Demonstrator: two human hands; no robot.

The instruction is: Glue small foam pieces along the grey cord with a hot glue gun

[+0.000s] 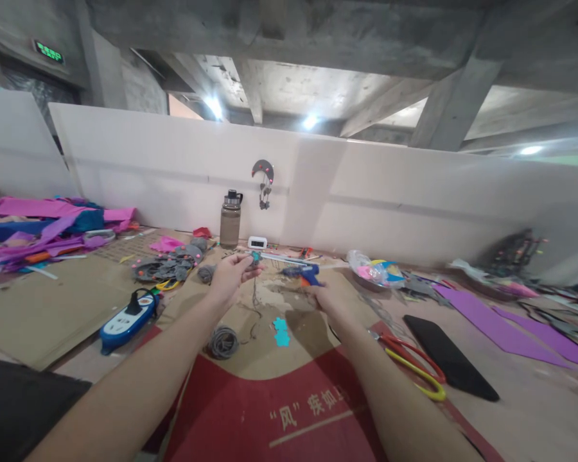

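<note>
My left hand (pixel 232 277) is raised over the cardboard, thumb and fingertips pinched on a small teal piece (pixel 255 256). Grey cord (pixel 255 296) dangles below that hand. In my right hand (pixel 324 298) is a blue glue gun (pixel 309 274) with an orange trigger, its nozzle turned left toward the teal piece. Flat turquoise cutouts (pixel 281 332) lie on the cardboard between my arms. A coil of grey cord (pixel 223 342) rests near my left forearm. Scissors (pixel 414 366) with red and yellow handles lie beside my right forearm.
A blue and white power strip (pixel 128 321) sits at left, near grey pieces with pink dots (pixel 166 266). A bottle (pixel 230 219) and small white clock (pixel 257 243) stand by the partition. At right are a black phone-like slab (pixel 450 356), purple sheets (pixel 501 327) and a bowl (pixel 373 274).
</note>
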